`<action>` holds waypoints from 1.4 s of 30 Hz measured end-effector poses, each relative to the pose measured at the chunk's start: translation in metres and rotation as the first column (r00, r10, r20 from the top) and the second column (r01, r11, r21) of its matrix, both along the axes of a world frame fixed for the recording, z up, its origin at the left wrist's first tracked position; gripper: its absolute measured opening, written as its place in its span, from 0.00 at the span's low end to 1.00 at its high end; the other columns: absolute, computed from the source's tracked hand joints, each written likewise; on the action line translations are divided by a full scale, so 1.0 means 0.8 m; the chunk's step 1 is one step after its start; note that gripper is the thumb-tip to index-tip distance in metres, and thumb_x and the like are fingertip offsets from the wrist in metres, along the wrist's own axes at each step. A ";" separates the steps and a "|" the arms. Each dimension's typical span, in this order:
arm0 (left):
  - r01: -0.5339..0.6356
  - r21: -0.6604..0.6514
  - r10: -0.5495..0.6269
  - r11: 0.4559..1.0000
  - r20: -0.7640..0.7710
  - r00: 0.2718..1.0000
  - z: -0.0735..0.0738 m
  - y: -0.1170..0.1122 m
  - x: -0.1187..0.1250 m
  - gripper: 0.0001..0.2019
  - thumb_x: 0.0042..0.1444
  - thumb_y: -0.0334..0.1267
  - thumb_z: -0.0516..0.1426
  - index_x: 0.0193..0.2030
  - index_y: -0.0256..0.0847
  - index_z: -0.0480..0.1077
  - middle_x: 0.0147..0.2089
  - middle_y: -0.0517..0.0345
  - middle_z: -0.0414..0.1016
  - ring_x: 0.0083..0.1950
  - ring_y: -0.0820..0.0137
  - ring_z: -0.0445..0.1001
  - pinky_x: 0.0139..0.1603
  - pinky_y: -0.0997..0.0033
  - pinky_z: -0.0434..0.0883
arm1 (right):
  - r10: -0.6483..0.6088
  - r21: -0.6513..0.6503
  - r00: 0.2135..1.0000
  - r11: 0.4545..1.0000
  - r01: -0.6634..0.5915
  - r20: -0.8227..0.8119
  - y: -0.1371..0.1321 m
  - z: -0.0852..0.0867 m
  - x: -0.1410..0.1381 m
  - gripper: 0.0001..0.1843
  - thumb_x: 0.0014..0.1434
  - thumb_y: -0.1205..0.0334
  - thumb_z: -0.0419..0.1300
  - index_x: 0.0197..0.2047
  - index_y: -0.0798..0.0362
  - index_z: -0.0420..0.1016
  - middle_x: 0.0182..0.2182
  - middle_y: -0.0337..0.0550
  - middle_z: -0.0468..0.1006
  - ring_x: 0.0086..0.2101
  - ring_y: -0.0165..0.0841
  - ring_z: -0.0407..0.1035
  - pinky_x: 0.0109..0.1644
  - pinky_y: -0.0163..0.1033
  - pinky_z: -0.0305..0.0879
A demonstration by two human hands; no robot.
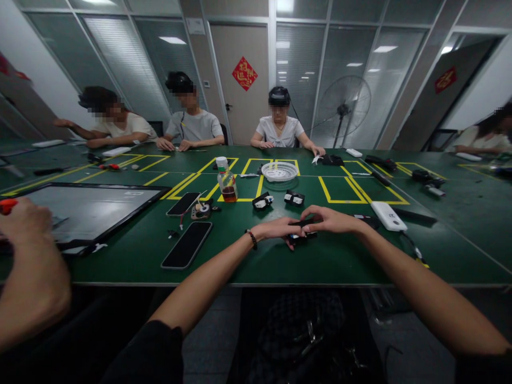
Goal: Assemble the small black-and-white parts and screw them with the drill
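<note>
Close together over the green table, my left hand (278, 228) and my right hand (330, 220) both grip a small black device (308, 234). Its lower side shows a bit of white and blue, and my fingers hide most of it. The right fingers curl over it from above, while the left hand grasps its left side. Just beyond them lie two similar black devices with white parts, one at the left (263, 201) and one at the right (294, 198).
Left of me are a phone (187, 245), a small motor-like part (201, 209), a bottle (228, 186) and a flat panel (108, 208). A co-worker's hand (28, 221) holds something orange there. A white basket (280, 172) stands ahead; a white power bank (388, 216) lies right.
</note>
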State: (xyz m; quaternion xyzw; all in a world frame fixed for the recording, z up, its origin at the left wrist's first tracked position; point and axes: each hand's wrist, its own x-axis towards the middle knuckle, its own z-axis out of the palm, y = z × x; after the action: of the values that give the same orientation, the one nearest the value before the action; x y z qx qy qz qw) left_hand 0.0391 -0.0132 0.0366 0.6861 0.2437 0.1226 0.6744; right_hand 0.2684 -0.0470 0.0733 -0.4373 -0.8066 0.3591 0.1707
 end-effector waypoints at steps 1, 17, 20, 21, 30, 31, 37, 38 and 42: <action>-0.019 0.007 0.019 1.000 0.019 1.000 -0.001 -0.001 0.000 0.15 0.51 0.40 0.62 0.46 0.38 0.76 0.35 0.53 0.73 0.36 0.66 0.73 0.36 0.67 0.77 | -0.020 -0.027 1.000 0.999 0.019 -0.013 0.002 -0.003 0.000 0.29 0.53 0.43 0.65 0.54 0.50 0.72 0.50 0.45 0.73 0.46 0.39 0.68 0.51 0.43 0.64; -0.481 -0.204 0.522 0.853 0.286 0.804 -0.060 0.032 -0.023 0.14 0.53 0.38 0.61 0.45 0.33 0.71 0.41 0.46 0.75 0.37 0.66 0.77 0.46 0.60 0.76 | -0.839 0.359 0.535 0.533 0.766 0.102 -0.051 -0.019 0.178 0.41 0.46 0.33 0.64 0.53 0.56 0.70 0.47 0.60 0.74 0.44 0.51 0.71 0.46 0.52 0.69; -0.532 -0.215 0.574 0.819 0.303 0.761 -0.063 0.033 -0.024 0.15 0.52 0.38 0.61 0.45 0.33 0.71 0.42 0.47 0.76 0.38 0.66 0.77 0.47 0.58 0.76 | -0.815 0.130 0.454 0.525 0.841 0.360 -0.085 -0.042 0.227 0.38 0.42 0.29 0.63 0.45 0.54 0.74 0.42 0.60 0.77 0.38 0.50 0.74 0.40 0.50 0.69; -0.539 -0.219 0.582 0.813 0.308 0.752 -0.064 0.033 -0.024 0.15 0.52 0.38 0.61 0.45 0.33 0.71 0.42 0.48 0.76 0.38 0.66 0.77 0.47 0.58 0.76 | -0.775 0.057 0.489 0.554 0.831 0.399 -0.093 -0.050 0.232 0.37 0.42 0.30 0.64 0.43 0.53 0.75 0.41 0.59 0.78 0.38 0.49 0.74 0.40 0.49 0.69; -0.544 -0.231 0.590 0.807 0.353 0.726 -0.057 0.026 -0.029 0.15 0.52 0.38 0.61 0.46 0.33 0.71 0.44 0.48 0.76 0.40 0.65 0.78 0.49 0.58 0.75 | -0.751 0.203 0.526 0.632 0.748 0.399 -0.075 -0.096 0.212 0.35 0.43 0.38 0.65 0.48 0.54 0.74 0.43 0.58 0.79 0.42 0.51 0.74 0.44 0.49 0.67; -0.546 -0.231 0.592 0.805 0.361 0.720 -0.056 0.026 -0.029 0.15 0.53 0.38 0.61 0.45 0.33 0.71 0.43 0.48 0.76 0.39 0.66 0.78 0.49 0.58 0.75 | -0.755 0.206 0.530 0.631 0.748 0.387 -0.075 -0.095 0.213 0.34 0.43 0.40 0.66 0.48 0.54 0.74 0.43 0.56 0.79 0.42 0.51 0.74 0.44 0.48 0.67; -0.564 -0.259 0.617 0.784 0.417 0.667 -0.058 0.031 -0.033 0.14 0.53 0.39 0.60 0.45 0.33 0.70 0.42 0.50 0.76 0.40 0.66 0.78 0.51 0.56 0.74 | -0.806 0.221 0.569 0.591 0.775 0.160 -0.097 -0.064 0.194 0.30 0.36 0.46 0.70 0.42 0.50 0.74 0.36 0.46 0.79 0.37 0.46 0.74 0.39 0.45 0.67; -0.568 -0.264 0.623 0.779 0.424 0.658 -0.058 0.033 -0.033 0.15 0.53 0.39 0.60 0.45 0.33 0.69 0.42 0.49 0.76 0.40 0.66 0.78 0.51 0.56 0.74 | -0.836 0.236 0.543 0.546 0.804 0.082 -0.102 -0.058 0.185 0.31 0.36 0.46 0.70 0.43 0.51 0.73 0.36 0.47 0.79 0.35 0.46 0.73 0.37 0.45 0.67; -0.595 -0.260 0.642 0.761 0.441 0.628 -0.057 0.036 -0.032 0.15 0.54 0.38 0.60 0.47 0.33 0.68 0.42 0.48 0.76 0.42 0.66 0.78 0.52 0.57 0.73 | -0.825 -0.010 0.460 0.490 0.872 -0.327 -0.114 -0.036 0.139 0.34 0.39 0.49 0.71 0.49 0.51 0.70 0.40 0.49 0.78 0.31 0.41 0.72 0.31 0.42 0.68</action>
State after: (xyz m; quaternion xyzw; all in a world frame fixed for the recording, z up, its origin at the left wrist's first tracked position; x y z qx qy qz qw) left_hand 0.0132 0.0154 -0.0093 0.4723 0.2839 0.5104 0.6602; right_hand 0.3796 -0.1385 0.0444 -0.7085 -0.4717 0.2200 0.4766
